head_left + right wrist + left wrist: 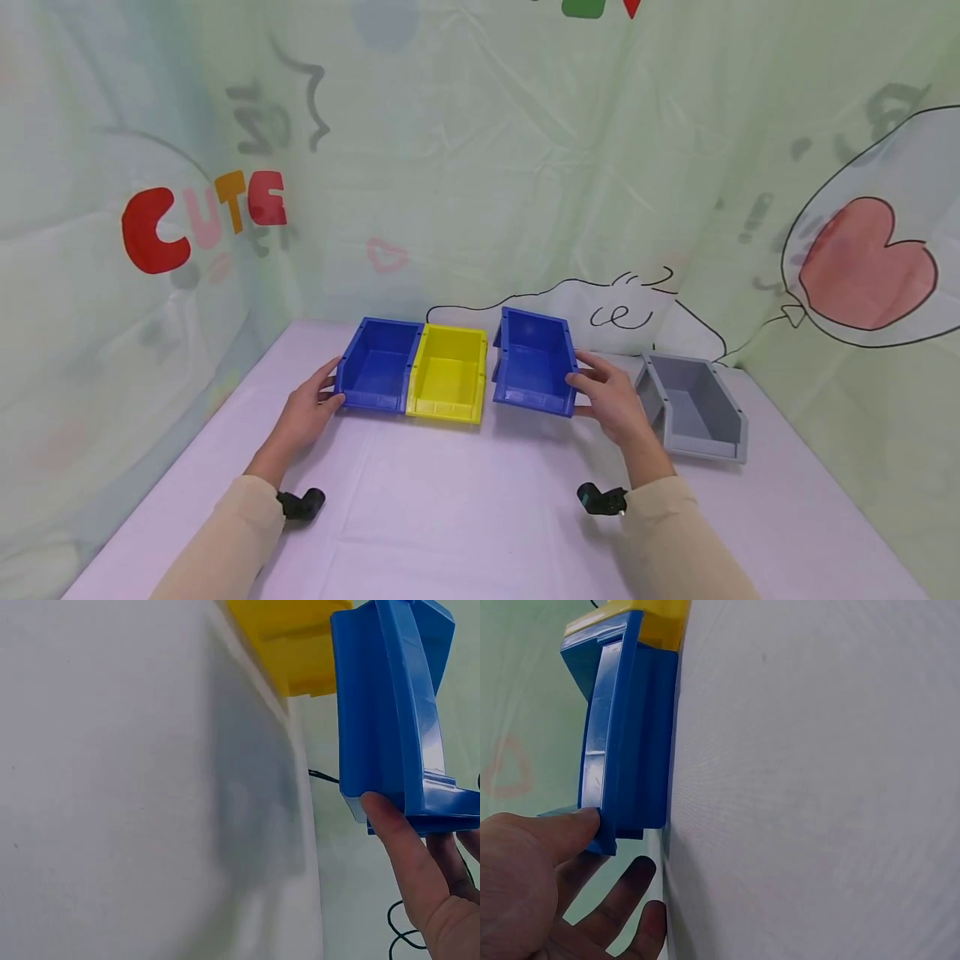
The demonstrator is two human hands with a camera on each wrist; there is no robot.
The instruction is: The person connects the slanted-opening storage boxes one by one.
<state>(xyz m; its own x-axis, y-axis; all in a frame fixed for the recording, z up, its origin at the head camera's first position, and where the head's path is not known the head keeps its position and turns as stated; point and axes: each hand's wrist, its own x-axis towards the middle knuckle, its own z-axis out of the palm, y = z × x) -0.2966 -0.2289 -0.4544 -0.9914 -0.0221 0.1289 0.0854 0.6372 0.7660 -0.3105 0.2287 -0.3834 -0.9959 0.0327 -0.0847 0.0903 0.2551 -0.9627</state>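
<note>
My left hand (306,412) grips the outer side of a blue open-fronted storage bin (378,367) standing on the table. In the left wrist view, the thumb (577,829) lies on the bin's front corner, while the lower fingers spread beside it. A yellow bin (450,375) of the same form sits against that bin's right side. My right hand (611,400) holds a second blue bin (534,362) by its right side. This bin is tilted and raised off the table, with its shadow below in the right wrist view. A gap separates it from the yellow bin.
A grey bin (693,408) stands on the table to the right of my right hand, turned at an angle. The white-covered table (450,517) is bordered by a pale green printed curtain (480,167). A thin dark cable (405,930) shows in the right wrist view.
</note>
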